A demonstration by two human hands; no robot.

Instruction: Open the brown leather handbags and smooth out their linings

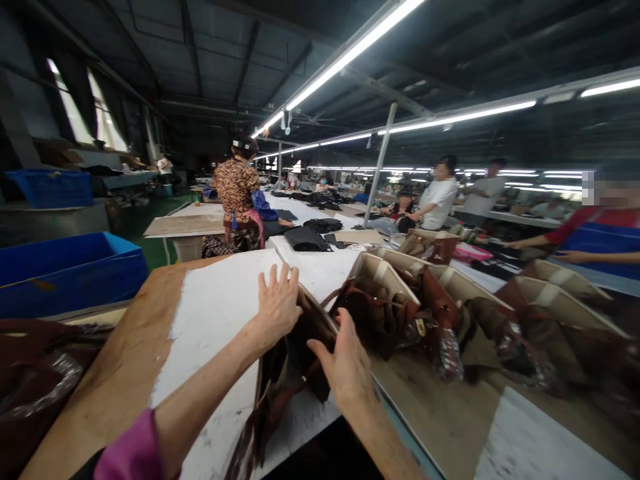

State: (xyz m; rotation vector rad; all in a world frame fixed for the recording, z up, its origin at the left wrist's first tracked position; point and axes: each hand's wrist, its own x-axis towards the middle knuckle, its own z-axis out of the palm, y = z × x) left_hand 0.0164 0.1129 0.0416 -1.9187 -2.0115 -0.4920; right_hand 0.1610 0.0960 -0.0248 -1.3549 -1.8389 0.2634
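A dark brown handbag (313,323) stands on the white-covered table in front of me, its thin straps hanging toward my body. My left hand (277,300) has its fingers spread, with the thumb side against the bag's far left edge. At the right edge, my right hand (347,363) has the thumb on the near side and the fingers on the far side, with the bag's rim between them. The bag's lower part lies in shadow, so what is inside is hidden.
Several brown bags with beige panels (387,273) and plastic-wrapped parts stand in rows on the right. A blue bin (120,247) is at left, above a brown bag (40,373). Co-workers stand beyond, one in a patterned top (237,190), another in a blue apron (610,247).
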